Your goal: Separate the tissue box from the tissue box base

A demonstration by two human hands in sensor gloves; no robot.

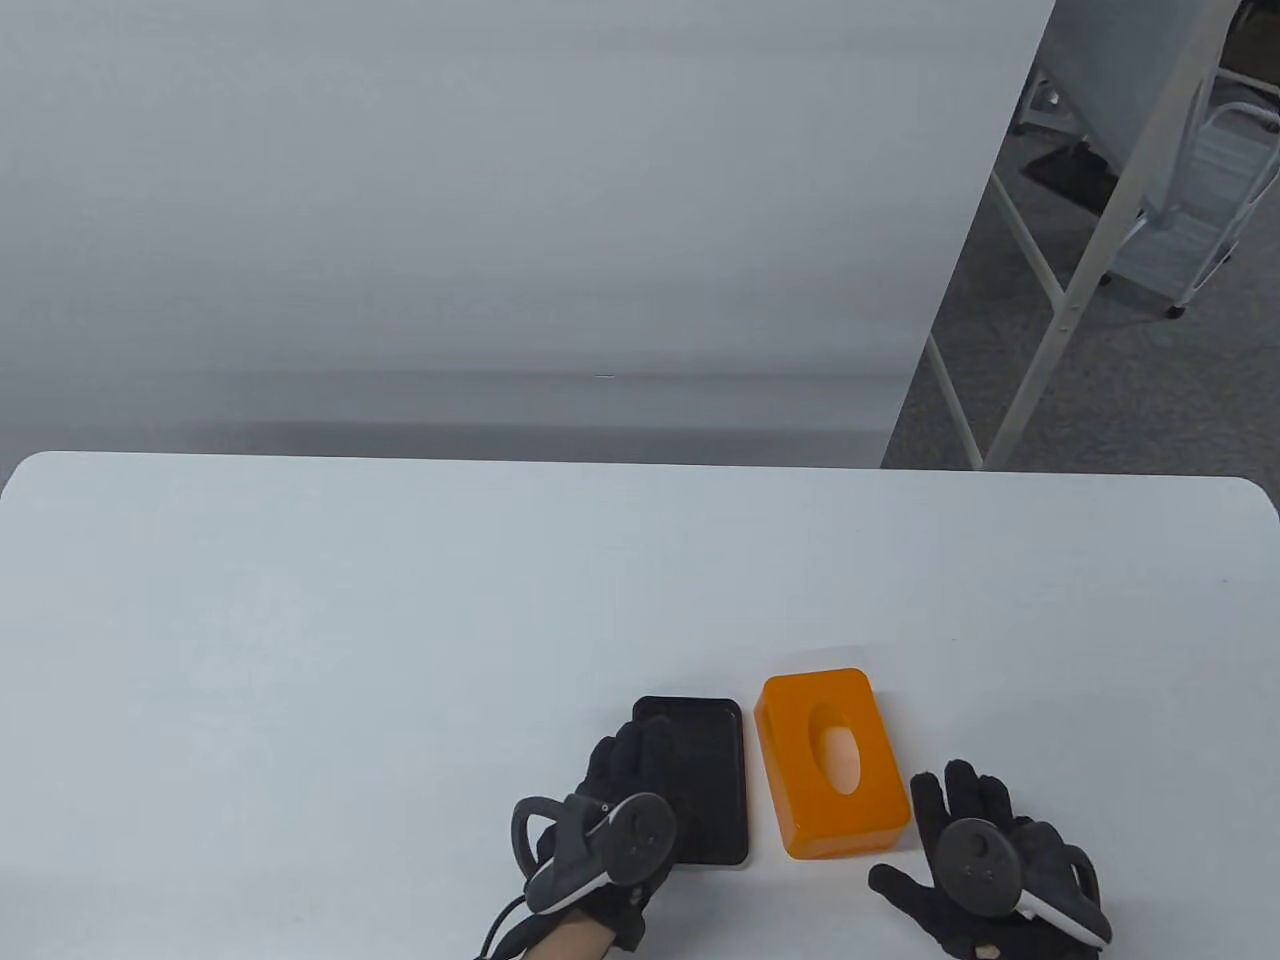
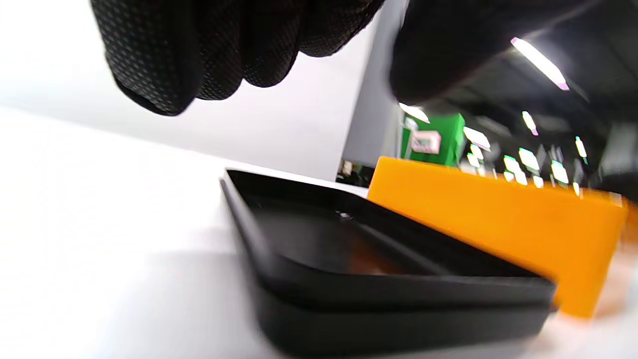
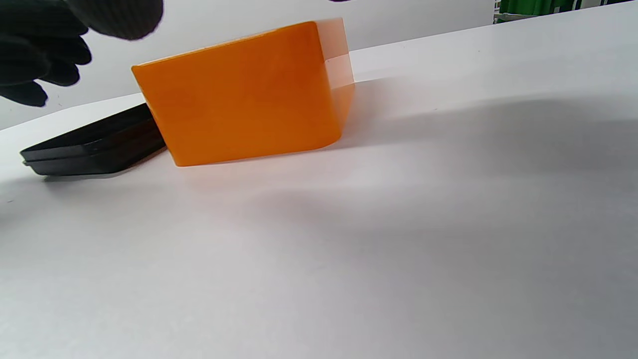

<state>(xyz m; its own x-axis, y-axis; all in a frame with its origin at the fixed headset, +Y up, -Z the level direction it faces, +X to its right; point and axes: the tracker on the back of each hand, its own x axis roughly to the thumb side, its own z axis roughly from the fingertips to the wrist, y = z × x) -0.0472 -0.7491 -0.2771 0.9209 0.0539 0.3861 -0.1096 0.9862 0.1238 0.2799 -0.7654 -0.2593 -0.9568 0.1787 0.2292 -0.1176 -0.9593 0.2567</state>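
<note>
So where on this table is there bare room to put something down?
The white table is bare over its whole far half, and also left of the flat black plastic base. It is crowded near the front edge: the base, the orange tissue box cover, the left hand and the right hand.

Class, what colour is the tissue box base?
Black; the tissue box base shows best in the table view.
</note>
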